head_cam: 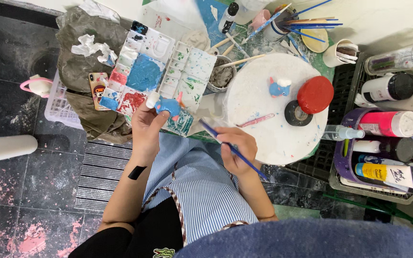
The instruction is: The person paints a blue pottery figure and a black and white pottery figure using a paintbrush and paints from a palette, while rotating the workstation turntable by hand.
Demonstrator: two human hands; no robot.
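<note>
Evidently steadying it for painting, the left hand point(145, 125) grips a blue figurine point(168, 106) (partly white) while the right hand point(235, 149) pinches a blue brush point(233, 149).

The left hand point(145, 128) grips a small blue figurine point(169, 106) over the paint palette point(161, 71). The right hand point(235, 149) holds a blue-handled brush point(233, 149), near a round white surface point(264, 102) carrying another blue figurine point(279, 87) and a red lid point(315, 94).

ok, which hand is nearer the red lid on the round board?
Right. The right hand, holding a paintbrush, sits below-left of the red lid; the left hand is farther left, holding a blue figurine.
</note>
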